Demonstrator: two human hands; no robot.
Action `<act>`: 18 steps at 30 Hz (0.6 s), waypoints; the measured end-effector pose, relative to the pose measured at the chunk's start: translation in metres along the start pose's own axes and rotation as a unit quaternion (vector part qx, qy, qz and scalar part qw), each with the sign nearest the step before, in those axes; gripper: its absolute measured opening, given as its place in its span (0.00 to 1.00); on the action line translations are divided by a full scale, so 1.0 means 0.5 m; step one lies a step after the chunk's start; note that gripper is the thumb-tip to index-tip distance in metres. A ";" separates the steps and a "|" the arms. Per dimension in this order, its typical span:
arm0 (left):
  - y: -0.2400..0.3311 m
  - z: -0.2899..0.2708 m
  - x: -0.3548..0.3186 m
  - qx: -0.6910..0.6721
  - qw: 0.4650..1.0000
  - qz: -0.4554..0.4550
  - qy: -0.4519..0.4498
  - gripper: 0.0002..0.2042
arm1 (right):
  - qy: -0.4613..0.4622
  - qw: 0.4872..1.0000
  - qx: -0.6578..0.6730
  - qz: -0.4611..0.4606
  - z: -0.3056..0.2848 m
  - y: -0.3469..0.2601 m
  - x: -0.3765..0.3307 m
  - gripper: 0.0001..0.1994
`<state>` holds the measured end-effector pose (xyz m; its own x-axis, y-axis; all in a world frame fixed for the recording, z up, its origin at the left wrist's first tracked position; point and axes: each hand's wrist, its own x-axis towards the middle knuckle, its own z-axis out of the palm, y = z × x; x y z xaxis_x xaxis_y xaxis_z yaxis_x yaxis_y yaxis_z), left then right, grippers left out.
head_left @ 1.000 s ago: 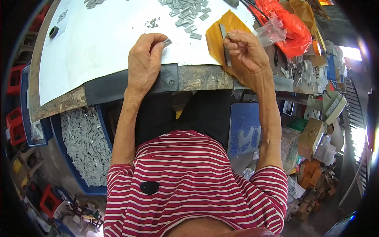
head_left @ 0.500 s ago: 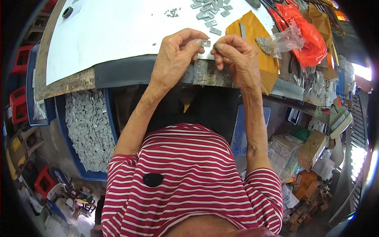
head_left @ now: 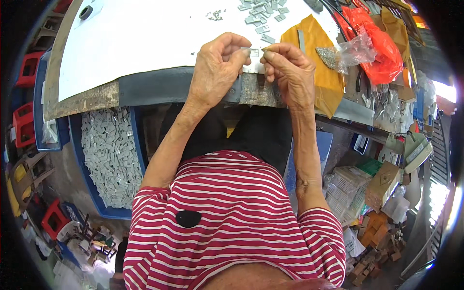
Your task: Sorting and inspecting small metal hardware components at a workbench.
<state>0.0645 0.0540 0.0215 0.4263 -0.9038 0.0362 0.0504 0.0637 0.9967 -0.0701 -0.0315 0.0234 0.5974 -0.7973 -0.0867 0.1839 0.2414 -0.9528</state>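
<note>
Above the front edge of the white-topped table [head_left: 130, 43], my left hand [head_left: 215, 67] pinches a small grey rectangular plate [head_left: 254, 53] between thumb and fingertips. Facing it from the right, my right hand [head_left: 293, 67] has its thumb and index finger pressed together near the plate's end. Whatever lies in that pinch is too small to make out. Beyond my hands lie a loose group of similar grey plates [head_left: 265, 38] and a little scatter of tiny metal bits [head_left: 215, 15].
A yellow-brown envelope [head_left: 309, 43] lies right of my hands, bearing a clear bag of small metal parts [head_left: 328, 57]. Beside it sits a red plastic bag [head_left: 382, 60]. Below the table's left side, a blue bin [head_left: 104, 210] holds many grey pieces. A black ring [head_left: 86, 12] stands far left.
The view has shifted slightly, so the table items appear a little lower and farther right. Both hands keep their pinched poses, with the plate's face turned brighter.
</note>
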 end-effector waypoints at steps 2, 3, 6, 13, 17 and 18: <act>-0.001 -0.001 0.001 0.020 1.000 -0.007 -0.015 0.08 | -0.012 1.000 -0.003 0.002 0.003 -0.003 -0.001 0.06; -0.001 -0.001 0.001 0.019 1.000 -0.007 -0.014 0.08 | -0.017 1.000 -0.022 0.009 0.007 -0.008 -0.001 0.06; -0.002 -0.004 0.000 0.033 0.999 0.005 -0.018 0.08 | -0.022 0.998 -0.050 0.020 0.008 -0.009 0.001 0.06; -0.015 -0.010 -0.002 0.084 0.994 0.049 -0.049 0.08 | -0.046 0.987 -0.144 0.063 -0.001 -0.024 0.006 0.06; -0.016 -0.015 -0.004 0.087 0.993 0.044 -0.059 0.08 | -0.053 0.985 -0.147 0.071 0.003 -0.031 0.005 0.06; -0.015 -0.015 -0.003 0.086 0.994 0.044 -0.059 0.08 | -0.060 0.983 -0.158 0.077 0.002 -0.031 0.007 0.06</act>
<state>0.0703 0.0583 0.0136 0.3136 -0.9417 0.1221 -0.1426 0.0804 0.9865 -0.0703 -0.0375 0.0383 0.6900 -0.6898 -0.2192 -0.1557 0.1543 -0.9757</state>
